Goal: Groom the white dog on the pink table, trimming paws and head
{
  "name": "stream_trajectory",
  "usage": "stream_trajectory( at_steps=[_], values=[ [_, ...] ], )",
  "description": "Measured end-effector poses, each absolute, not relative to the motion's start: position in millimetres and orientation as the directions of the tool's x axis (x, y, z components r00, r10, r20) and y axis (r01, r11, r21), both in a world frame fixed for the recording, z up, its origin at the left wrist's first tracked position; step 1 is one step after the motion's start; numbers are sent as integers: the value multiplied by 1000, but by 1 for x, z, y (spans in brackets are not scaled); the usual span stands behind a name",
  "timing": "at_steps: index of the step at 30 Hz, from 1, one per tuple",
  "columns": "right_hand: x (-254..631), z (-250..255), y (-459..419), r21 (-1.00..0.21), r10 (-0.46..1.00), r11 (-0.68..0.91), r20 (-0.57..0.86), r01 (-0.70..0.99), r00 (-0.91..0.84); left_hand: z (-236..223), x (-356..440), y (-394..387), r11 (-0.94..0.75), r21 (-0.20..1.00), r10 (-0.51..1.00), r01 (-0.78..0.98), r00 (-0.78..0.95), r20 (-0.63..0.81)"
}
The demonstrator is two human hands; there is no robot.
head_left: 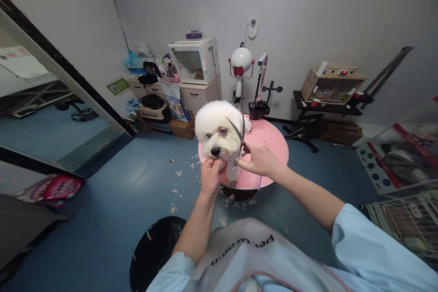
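Observation:
A fluffy white dog [217, 121] with a rounded head coat is on a round pink grooming table [272, 141], facing me. My left hand [210, 173] is closed at the dog's chin, its fingers pinched just under the mouth; they seem to grip the chin fur. In my right hand [260, 159] is a pair of grooming scissors [241, 139]. Their blades are apart and point up along the side of the dog's face, on the right of the view. A finger ring of the scissors shows below my thumb.
White fur clippings [178, 173] lie on the blue floor left of the table. A black bin [153, 255] stands near my left arm. Behind the table are a white stand dryer [241, 60] and drawers [196, 96] with a white cabinet [193, 61] on top. A wooden box [331, 84] sits at right.

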State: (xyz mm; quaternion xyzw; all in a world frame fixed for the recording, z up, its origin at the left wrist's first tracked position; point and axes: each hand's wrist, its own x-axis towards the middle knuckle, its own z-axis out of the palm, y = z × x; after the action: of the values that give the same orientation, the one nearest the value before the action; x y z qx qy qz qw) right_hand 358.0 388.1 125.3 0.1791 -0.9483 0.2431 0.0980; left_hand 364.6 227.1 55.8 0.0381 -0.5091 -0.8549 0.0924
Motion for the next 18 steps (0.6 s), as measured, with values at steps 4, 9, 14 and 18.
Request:
stream_trajectory(
  at_steps=[4, 9, 14, 18],
  values=[
    [358, 136, 385, -264, -287, 899, 248, -349, -925, 55, 365, 224, -447, 881, -197, 158, -978, 76],
    [359, 140, 386, -224, -283, 916, 227, -333, -932, 53, 364, 220, -442, 883, -187, 159, -979, 82],
    [358, 140, 384, -297, -289, 892, 202, -340, -936, 51, 364, 219, -406, 901, -185, 150, -980, 80],
    [353, 135, 386, -415, -298, 839, 189, -351, -936, 47, 364, 217, -383, 912, -173, 148, -981, 86]
  ],
)
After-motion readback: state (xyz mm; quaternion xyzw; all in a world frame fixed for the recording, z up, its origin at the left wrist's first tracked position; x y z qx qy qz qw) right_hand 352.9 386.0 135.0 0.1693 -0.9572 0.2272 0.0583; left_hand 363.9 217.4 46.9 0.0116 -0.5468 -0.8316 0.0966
